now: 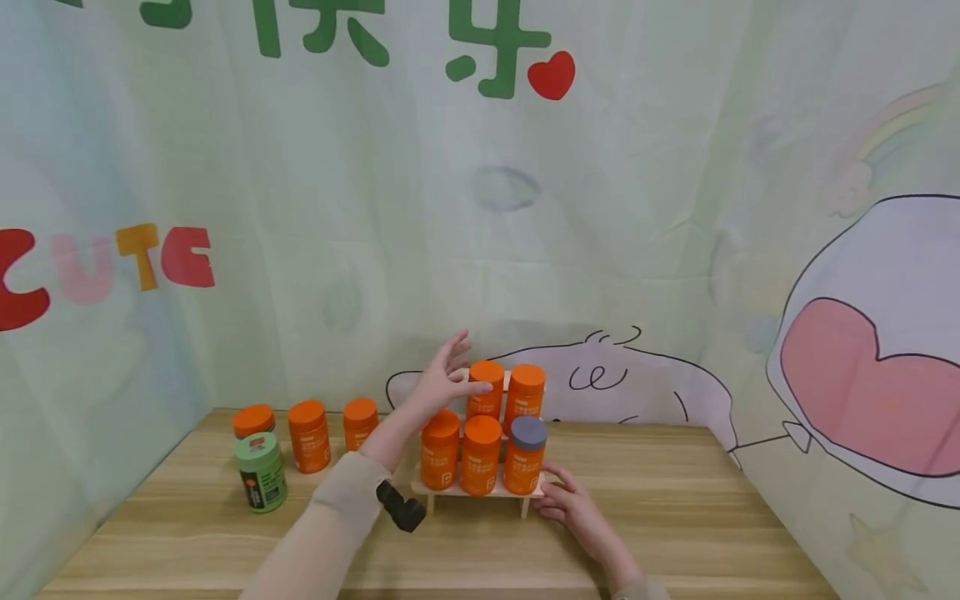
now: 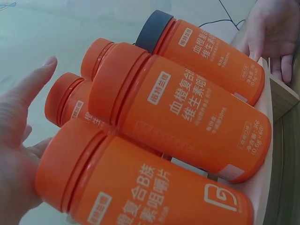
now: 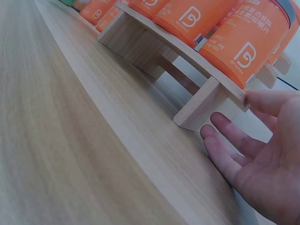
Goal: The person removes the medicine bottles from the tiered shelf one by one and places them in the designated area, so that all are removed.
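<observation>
A small wooden tiered rack [image 1: 480,492] carries several orange bottles: three in front, among them one orange-lidded bottle [image 1: 480,458] and one with a grey-blue lid [image 1: 528,433], and two on the higher tier behind. My left hand [image 1: 438,383] is spread at the rack's upper left, its thumb by the lid of the back-left bottle [image 1: 485,372]. From the left wrist view, part of that hand is hidden behind the front-left bottle [image 2: 154,187]; I cannot tell if it touches. My right hand [image 3: 267,154] rests a finger on the right end of the rack's lower shelf, other fingers loosely bent.
Left of the rack on the wooden table [image 1: 660,517] stand three more orange-lidded bottles, one of them a bottle [image 1: 309,437] with its orange body showing. A green jar [image 1: 261,472] stands in front of them. A printed cloth [image 1: 600,250] hangs behind the table.
</observation>
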{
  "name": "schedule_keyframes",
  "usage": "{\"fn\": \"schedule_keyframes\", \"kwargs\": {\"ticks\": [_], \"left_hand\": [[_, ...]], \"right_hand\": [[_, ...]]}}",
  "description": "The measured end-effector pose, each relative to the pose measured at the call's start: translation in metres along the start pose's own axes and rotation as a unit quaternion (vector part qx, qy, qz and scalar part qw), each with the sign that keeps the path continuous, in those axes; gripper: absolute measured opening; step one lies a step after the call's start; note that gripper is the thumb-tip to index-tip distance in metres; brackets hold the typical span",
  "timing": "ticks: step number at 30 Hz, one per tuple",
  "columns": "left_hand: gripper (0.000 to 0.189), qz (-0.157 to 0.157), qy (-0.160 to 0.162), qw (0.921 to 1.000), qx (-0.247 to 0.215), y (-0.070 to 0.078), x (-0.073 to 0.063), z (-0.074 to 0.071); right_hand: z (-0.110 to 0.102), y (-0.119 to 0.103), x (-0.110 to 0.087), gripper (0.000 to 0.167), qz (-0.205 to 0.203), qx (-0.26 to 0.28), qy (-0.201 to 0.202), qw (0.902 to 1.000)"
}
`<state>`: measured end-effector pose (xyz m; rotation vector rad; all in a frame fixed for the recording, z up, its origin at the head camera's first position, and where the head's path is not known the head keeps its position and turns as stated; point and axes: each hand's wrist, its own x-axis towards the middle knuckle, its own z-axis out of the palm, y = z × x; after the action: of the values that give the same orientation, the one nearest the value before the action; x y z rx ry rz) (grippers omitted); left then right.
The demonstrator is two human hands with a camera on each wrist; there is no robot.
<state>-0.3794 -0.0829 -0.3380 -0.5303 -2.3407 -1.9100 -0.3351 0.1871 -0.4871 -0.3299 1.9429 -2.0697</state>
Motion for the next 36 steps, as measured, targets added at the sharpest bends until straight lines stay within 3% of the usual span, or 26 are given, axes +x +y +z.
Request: {"fn": "schedule_keyframes", "kwargs": {"ticks": [12,22,36], "left_hand": [[0.085,-0.028,-0.043,0.9979,0.04,0.0038,0.008,0.0081],[0.075,-0.066,-0.044,0.9949,0.062,0.0025,0.0089,0.0089],[0.066,-0.066,-0.044,0.9944,0.07,0.0008,0.0099,0.0073]], "right_hand": [[-0.0003,0.0014,0.0007,0.055,-0.003,-0.001,0.0,1.0],[-0.0007,0.0011,0.0008,0.058,-0.002,0.0,0.0,1.0],[-0.0011,0.0017,0.0016,0.056,-0.002,0.0,-0.002,1.0]]}}
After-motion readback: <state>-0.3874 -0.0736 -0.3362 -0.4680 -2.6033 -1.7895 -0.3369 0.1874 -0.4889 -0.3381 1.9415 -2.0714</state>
